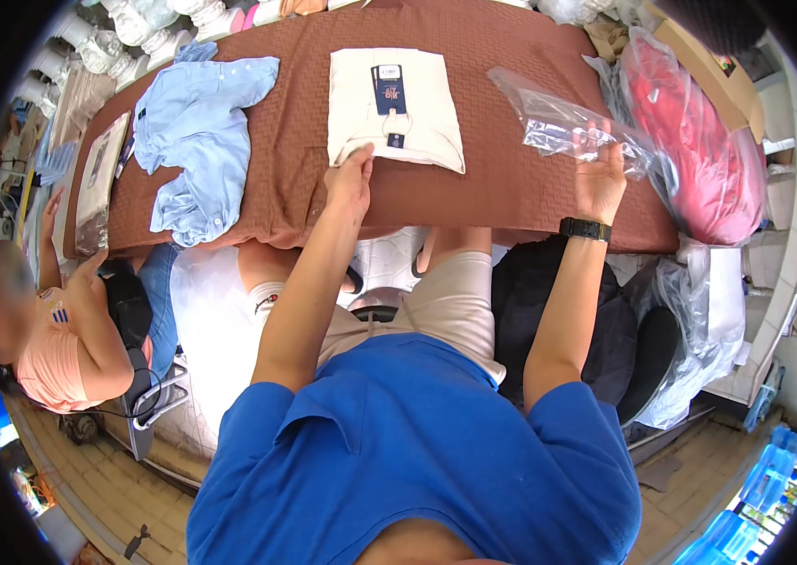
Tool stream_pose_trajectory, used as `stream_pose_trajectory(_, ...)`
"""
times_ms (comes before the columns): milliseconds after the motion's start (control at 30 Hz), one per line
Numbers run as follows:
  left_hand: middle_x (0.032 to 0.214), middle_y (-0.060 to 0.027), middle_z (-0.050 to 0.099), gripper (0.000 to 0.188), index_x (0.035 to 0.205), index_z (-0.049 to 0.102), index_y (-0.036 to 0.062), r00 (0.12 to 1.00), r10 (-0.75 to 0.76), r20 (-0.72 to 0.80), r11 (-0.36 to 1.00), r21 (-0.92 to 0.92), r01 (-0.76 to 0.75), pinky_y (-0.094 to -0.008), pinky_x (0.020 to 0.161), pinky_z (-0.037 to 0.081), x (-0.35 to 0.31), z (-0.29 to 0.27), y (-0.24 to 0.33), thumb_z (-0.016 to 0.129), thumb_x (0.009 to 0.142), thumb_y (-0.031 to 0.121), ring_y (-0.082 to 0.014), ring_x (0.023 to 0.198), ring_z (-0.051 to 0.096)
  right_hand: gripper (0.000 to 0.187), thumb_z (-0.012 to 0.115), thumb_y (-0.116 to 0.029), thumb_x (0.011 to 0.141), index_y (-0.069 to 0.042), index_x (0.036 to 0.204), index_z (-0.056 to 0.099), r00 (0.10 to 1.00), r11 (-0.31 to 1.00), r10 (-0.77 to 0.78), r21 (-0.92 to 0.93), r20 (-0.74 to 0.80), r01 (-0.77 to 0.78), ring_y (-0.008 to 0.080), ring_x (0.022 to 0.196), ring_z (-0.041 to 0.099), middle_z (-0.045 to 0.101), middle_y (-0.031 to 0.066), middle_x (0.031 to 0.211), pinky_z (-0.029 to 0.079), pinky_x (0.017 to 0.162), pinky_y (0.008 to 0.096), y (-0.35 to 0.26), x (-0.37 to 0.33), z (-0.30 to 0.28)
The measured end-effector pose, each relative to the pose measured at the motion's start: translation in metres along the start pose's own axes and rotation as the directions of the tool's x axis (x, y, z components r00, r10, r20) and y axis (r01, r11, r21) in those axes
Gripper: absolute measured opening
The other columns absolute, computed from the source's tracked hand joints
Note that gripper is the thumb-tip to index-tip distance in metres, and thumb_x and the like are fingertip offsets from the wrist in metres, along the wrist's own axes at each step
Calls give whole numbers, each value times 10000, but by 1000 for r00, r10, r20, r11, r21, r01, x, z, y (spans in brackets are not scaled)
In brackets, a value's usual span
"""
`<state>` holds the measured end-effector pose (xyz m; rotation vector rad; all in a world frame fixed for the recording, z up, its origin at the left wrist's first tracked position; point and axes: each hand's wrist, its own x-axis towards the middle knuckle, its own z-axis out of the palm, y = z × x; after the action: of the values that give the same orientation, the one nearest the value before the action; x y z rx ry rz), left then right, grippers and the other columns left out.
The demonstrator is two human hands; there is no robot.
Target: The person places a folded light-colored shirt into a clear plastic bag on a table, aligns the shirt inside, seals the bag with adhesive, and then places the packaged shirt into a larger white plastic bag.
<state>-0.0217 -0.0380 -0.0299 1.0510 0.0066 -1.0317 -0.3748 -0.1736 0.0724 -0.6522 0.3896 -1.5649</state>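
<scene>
From the head view, I find the folded cream garment (356, 118) lying flat on the brown cloth (295, 118), near the middle of the table, with a dark blue tag (390, 94) on its front and a smaller dark label (398, 140) by its near edge. I see the left hand (349, 184) at that near edge, toward the left corner, pinching the fabric between thumb and fingers, the other fingers folded in. To the right of the garment, apart from it, I have a clear bag (549, 118) stretched slantwise over the cloth. The right hand (598, 184) is at its near right end, palm turned up, fingers half curled and loosely grasping the plastic; the film's glare blurs exactly how the fingertips meet it. A black watch (586, 229) circles that wrist.

Further out, I see a crumpled light blue shirt (196, 118) left of the garment, and beyond it a packed item (102, 174) at the table's left end. Past the bag, at the right end, sits a red bundle (691, 141) in clear plastic, with a cardboard box (714, 71) just beside it. A co-worker (78, 353) sits at the far left, one arm raised by the table.
</scene>
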Motion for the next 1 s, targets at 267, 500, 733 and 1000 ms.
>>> stream_pose_trajectory(267, 1257, -83, 629, 499, 1348, 501, 78, 994, -97, 56, 983, -149, 105, -452, 1061, 438, -18, 44, -7, 722, 906, 18, -240, 1136, 613, 163, 577, -235, 1055, -86, 1120, 558, 990, 1000, 15, -22, -139, -18, 344, 1267, 567, 585, 165, 1397, 473, 1107, 592, 12, -28, -8)
stream_pose_trajectory(500, 1379, -93, 575, 555, 1440, 428, 78, 998, -51, -31, 996, -68, 49, -476, 1055, 498, -32, 90, -15, 658, 949, -38, -252, 1239, 590, 211, 502, -197, 1085, -15, 1190, 498, 980, 997, 48, 69, -192, -35, 366, 1285, 563, 568, 194, 1401, 453, 1133, 609, 8, -33, 2)
stream_pose_trajectory(733, 1380, -157, 562, 474, 1433, 408, -12, 998, 25, -64, 998, -49, -28, -485, 1069, 542, -39, 73, -26, 603, 1002, -30, -303, 1222, 624, 282, 525, -169, 1072, 39, 1249, 455, 967, 990, 106, 111, -233, -82, 375, 1273, 561, 566, 208, 1356, 453, 1154, 590, 11, -33, 13)
stream_pose_trajectory(1000, 1373, -191, 568, 451, 1397, 441, -91, 996, -57, 74, 986, 159, 44, -455, 1039, 573, -104, 22, -43, 634, 1019, 62, -275, 1196, 639, 262, 474, -75, 1060, 86, 1265, 444, 917, 966, 228, 193, -327, -172, 400, 1285, 546, 538, 244, 1367, 451, 1173, 576, 24, -56, 18)
